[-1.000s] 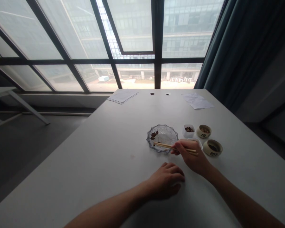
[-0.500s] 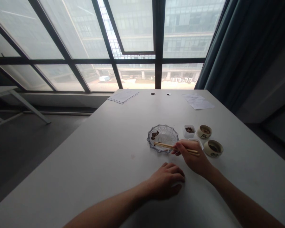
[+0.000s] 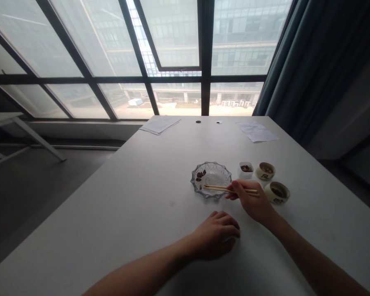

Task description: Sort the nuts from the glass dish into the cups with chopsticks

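Note:
My right hand is closed around a pair of wooden chopsticks, whose tips reach over a scalloped clear glass plate. Several dark brown dried pieces lie at the plate's left side. A smaller brownish piece rests below them, just left of the chopstick tips; nothing shows between the tips. Nearer to me, my left hand lies on the white table, palm down, holding nothing, its fingers loosely bent and the thumb apart.
Right of the plate stand a small white cup of dark pieces, a cream bowl with brownish contents and another cream bowl with dark contents. My right hand mostly covers another white container. Papers and more sheets lie at the far end.
The chopsticks have moved slightly right and back, away from the small piece, which now lies alone on the plate. My right hand shifted with them. My left hand has stayed still.

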Demonstrator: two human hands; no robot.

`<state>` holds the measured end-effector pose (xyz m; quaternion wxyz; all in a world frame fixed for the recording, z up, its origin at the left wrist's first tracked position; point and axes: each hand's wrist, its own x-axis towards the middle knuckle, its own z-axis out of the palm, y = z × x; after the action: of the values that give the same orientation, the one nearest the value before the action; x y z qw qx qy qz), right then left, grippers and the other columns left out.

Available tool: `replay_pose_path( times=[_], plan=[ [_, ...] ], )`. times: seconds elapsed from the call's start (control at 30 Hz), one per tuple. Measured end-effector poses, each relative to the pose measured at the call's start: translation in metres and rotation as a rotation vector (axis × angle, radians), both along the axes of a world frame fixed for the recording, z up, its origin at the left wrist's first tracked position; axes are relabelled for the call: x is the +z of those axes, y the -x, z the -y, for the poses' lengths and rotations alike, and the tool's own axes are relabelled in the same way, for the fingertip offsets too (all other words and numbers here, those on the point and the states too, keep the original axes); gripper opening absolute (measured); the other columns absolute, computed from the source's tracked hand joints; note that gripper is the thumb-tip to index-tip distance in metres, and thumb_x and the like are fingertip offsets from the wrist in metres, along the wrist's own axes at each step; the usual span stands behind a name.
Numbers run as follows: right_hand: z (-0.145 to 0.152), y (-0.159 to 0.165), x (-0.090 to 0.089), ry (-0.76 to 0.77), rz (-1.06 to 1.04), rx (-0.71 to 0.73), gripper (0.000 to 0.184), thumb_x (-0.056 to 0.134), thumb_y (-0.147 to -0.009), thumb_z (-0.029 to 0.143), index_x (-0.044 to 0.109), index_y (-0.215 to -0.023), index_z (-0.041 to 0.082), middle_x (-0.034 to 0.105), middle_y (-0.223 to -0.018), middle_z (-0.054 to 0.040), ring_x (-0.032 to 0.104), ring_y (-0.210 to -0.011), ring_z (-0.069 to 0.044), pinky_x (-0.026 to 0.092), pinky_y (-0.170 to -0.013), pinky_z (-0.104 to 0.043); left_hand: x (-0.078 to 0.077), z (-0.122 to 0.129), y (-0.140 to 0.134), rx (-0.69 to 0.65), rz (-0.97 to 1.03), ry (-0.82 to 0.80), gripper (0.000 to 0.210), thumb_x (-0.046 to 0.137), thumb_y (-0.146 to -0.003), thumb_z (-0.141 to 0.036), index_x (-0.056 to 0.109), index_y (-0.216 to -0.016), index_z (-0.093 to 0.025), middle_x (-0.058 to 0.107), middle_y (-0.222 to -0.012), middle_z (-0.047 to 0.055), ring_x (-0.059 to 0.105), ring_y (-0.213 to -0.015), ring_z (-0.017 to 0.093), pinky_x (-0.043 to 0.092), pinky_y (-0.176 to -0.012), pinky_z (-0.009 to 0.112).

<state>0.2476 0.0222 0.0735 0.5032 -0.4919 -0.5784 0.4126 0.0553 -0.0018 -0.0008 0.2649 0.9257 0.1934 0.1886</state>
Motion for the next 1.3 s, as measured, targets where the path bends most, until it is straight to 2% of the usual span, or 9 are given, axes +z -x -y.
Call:
replay_pose_path(
  times=[0.2, 0.3, 0.47, 0.6, 0.8, 0.93, 1.03, 1.17, 1.3],
  plan=[
    [-0.003, 0.008, -0.011, 0.038, -0.055, 0.022, 0.058, 0.067, -0.092, 0.073, 0.078, -0.084, 0.016, 0.08, -0.074, -0.0123, 0.081, -0.068, -0.028, 0.068, -0.065, -0.037, 0.0, 0.001, 0.0, 0.017, 0.008, 0.0, 0.017, 0.071, -0.095, -0.022, 0.069, -0.112, -0.027, 0.073, -0.125, -0.001, 0.063, -0.119, 0.021, 0.04, -0.107, 0.034],
    [-0.003, 0.008, -0.011, 0.045, -0.054, 0.015, 0.058, 0.067, -0.092, 0.073, 0.077, -0.083, 0.017, 0.081, -0.075, -0.0125, 0.08, -0.068, -0.027, 0.067, -0.065, -0.037, 0.001, 0.001, 0.0, 0.012, 0.0, 0.006, 0.018, 0.071, -0.095, -0.022, 0.069, -0.112, -0.027, 0.073, -0.125, 0.0, 0.063, -0.119, 0.022, 0.041, -0.106, 0.035],
    [-0.002, 0.004, -0.004, -0.037, 0.059, 0.047, 0.049, 0.066, -0.098, 0.063, 0.079, -0.085, 0.018, 0.08, -0.079, -0.0101, 0.079, -0.071, -0.025, 0.065, -0.066, -0.035, 0.002, 0.001, 0.0, 0.003, -0.001, 0.01, 0.018, 0.07, -0.096, -0.022, 0.069, -0.113, -0.027, 0.073, -0.126, 0.001, 0.063, -0.12, 0.022, 0.041, -0.106, 0.035],
    [-0.004, 0.001, -0.008, -0.082, 0.13, 0.097, 0.042, 0.065, -0.101, 0.056, 0.079, -0.089, 0.019, 0.079, -0.08, -0.0082, 0.076, -0.071, -0.023, 0.063, -0.066, -0.034, 0.002, 0.001, 0.0, 0.011, -0.011, 0.008, 0.019, 0.071, -0.095, -0.022, 0.069, -0.113, -0.027, 0.073, -0.126, 0.0, 0.063, -0.119, 0.022, 0.042, -0.105, 0.035],
    [-0.007, -0.002, -0.013, -0.129, 0.159, 0.154, 0.043, 0.061, -0.104, 0.054, 0.082, -0.091, 0.018, 0.079, -0.09, -0.0104, 0.076, -0.081, -0.025, 0.064, -0.071, -0.036, 0.0, 0.0, 0.0, 0.008, -0.019, 0.008, 0.019, 0.071, -0.096, -0.023, 0.069, -0.114, -0.027, 0.073, -0.127, 0.0, 0.063, -0.12, 0.022, 0.041, -0.107, 0.034],
    [-0.007, -0.003, -0.012, -0.096, 0.176, 0.179, 0.047, 0.058, -0.105, 0.056, 0.083, -0.091, 0.019, 0.081, -0.096, -0.011, 0.077, -0.087, -0.026, 0.065, -0.074, -0.036, 0.001, 0.0, 0.0, 0.006, -0.022, 0.006, 0.018, 0.07, -0.096, -0.023, 0.069, -0.114, -0.027, 0.073, -0.127, 0.0, 0.063, -0.12, 0.022, 0.041, -0.107, 0.035],
    [-0.007, -0.003, -0.012, -0.065, 0.186, 0.166, 0.047, 0.06, -0.104, 0.058, 0.083, -0.093, 0.018, 0.082, -0.091, -0.0099, 0.078, -0.085, -0.026, 0.065, -0.074, -0.036, 0.001, 0.0, 0.0, 0.0, -0.03, 0.012, 0.018, 0.069, -0.097, -0.024, 0.069, -0.114, -0.027, 0.073, -0.127, 0.002, 0.063, -0.121, 0.023, 0.041, -0.107, 0.037],
    [-0.007, -0.002, -0.011, -0.054, 0.19, 0.13, 0.049, 0.062, -0.102, 0.06, 0.082, -0.087, 0.018, 0.082, -0.085, -0.0097, 0.079, -0.079, -0.026, 0.066, -0.073, -0.036, 0.003, 0.0, 0.0, 0.003, -0.036, 0.006, 0.018, 0.069, -0.097, -0.023, 0.07, -0.114, -0.027, 0.073, -0.127, 0.002, 0.063, -0.121, 0.023, 0.042, -0.106, 0.036],
    [-0.006, 0.001, -0.009, -0.028, 0.095, 0.057, 0.052, 0.064, -0.099, 0.065, 0.081, -0.085, 0.017, 0.083, -0.084, -0.0115, 0.08, -0.072, -0.026, 0.067, -0.066, -0.037, 0.002, 0.001, 0.0, 0.007, -0.017, 0.007, 0.017, 0.07, -0.096, -0.022, 0.069, -0.113, -0.027, 0.073, -0.126, 0.0, 0.063, -0.12, 0.022, 0.041, -0.107, 0.035]
  ],
)
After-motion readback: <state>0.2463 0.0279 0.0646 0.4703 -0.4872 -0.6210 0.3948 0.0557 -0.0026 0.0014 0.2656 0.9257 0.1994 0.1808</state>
